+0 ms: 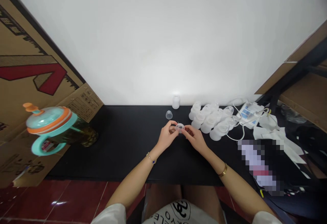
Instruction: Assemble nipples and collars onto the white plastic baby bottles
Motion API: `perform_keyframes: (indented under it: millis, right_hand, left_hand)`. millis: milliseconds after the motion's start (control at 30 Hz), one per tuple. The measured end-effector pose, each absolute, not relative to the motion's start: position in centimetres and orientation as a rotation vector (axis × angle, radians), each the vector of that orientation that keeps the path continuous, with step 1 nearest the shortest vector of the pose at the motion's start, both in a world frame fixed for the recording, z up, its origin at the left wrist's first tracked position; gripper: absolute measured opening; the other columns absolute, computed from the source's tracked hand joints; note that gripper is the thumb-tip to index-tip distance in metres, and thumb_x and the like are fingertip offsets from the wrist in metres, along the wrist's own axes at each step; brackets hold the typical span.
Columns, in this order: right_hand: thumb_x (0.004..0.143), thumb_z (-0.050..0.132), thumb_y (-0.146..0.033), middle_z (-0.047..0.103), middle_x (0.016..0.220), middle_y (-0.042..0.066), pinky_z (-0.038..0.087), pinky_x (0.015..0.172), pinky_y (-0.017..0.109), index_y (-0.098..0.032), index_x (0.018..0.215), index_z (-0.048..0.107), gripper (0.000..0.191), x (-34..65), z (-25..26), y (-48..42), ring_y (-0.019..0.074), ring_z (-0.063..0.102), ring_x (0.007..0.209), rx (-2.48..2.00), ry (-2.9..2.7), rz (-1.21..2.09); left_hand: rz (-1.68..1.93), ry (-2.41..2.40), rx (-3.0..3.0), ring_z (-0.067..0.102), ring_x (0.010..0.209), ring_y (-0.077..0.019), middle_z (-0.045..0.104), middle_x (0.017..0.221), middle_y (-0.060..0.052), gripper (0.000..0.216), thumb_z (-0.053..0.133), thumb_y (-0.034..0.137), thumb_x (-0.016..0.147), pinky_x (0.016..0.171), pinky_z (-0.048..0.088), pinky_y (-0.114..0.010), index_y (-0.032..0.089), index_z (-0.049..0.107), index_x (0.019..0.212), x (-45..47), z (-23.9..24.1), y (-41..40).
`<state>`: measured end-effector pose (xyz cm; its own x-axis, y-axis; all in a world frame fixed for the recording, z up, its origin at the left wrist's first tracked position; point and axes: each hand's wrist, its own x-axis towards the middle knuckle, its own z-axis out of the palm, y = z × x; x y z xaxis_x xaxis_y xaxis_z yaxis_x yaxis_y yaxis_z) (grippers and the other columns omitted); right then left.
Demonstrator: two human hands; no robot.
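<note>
Between the fingertips of my left hand (167, 134) and my right hand (195, 137) is a small clear ring-shaped piece (180, 127), like a bottle collar. Both hands pinch it from opposite sides, just above the black table. Just beyond my left fingers stands a clear dome-shaped cap (169, 115). A small white bottle (175, 102) without a cap is upright against the wall. To the right of my right hand, several white bottles with clear domed tops (208, 123) stand in a cluster. Finer details of the ring are too small to make out.
On the left is a large tumbler (51, 121) with a teal and orange lid, in front of cardboard boxes (22, 63). A white power strip with cables (249, 115), crumpled papers (283, 137) and a dark pixelated object (265, 166) lie at the right of the table (122, 145).
</note>
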<state>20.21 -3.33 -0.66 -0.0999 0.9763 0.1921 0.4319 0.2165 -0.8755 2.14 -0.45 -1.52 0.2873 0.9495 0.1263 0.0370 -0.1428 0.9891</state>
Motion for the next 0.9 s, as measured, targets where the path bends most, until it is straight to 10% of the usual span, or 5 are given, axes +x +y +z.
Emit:
perform_keyframes:
  millis: [900]
  right_hand:
    - [0.096, 0.057, -0.052, 0.071, 0.081, 0.003, 0.045, 0.057, 0.028, -0.022, 0.104, 0.071, 0.035, 20.35, -0.66, -3.23, 0.0168, 0.06, 0.063, -1.319, -1.749, 0.799]
  left_hand:
    - [1.029, 0.985, 1.458, 0.061, 0.055, -0.0112, 0.073, 0.076, -0.001, 0.03, 0.069, 0.04, 0.084, 0.056, 0.048, -0.022, 0.019, 0.053, 0.098, 1.92, -1.08, -0.41]
